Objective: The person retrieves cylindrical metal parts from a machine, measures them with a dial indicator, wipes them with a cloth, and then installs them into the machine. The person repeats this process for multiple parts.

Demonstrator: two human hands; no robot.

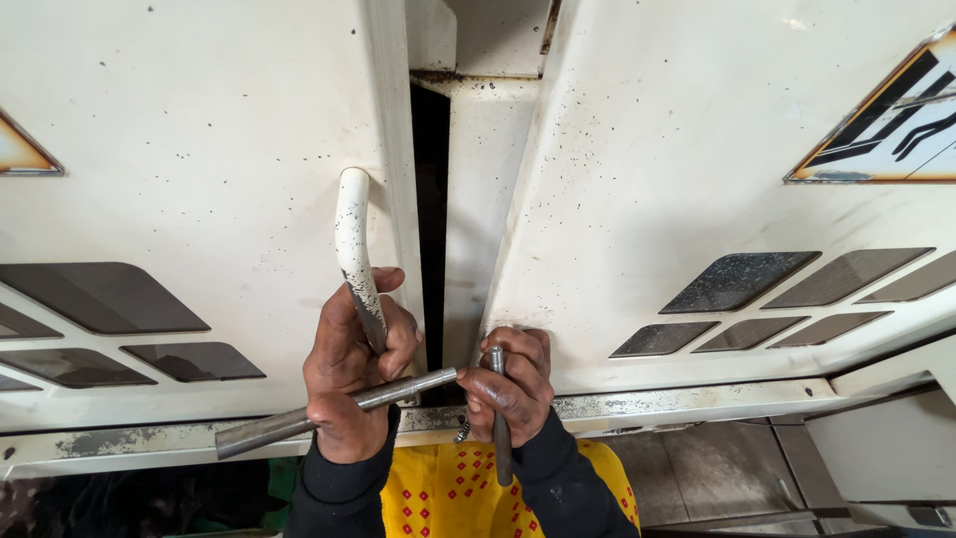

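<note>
Two white, speckled metal cabinet doors stand before me, the left door (199,149) and the right door (697,149), with a dark gap (430,219) between them. My left hand (349,369) grips the bottom of the left door's curved white handle (354,234) together with a long grey metal rod (329,410) that slants down to the left. My right hand (513,384) holds a short dark metal tool (500,443) upright at the right door's lower edge. The rod's tip meets that tool. A small screw (462,431) hangs just below my right thumb.
Slanted vent slots (737,281) are cut in both doors. A triangular warning sign (891,125) sits at the upper right, another sign's corner (25,154) at the left edge. A chipped metal sill (677,403) runs under the doors. Yellow patterned cloth (448,493) lies below my wrists.
</note>
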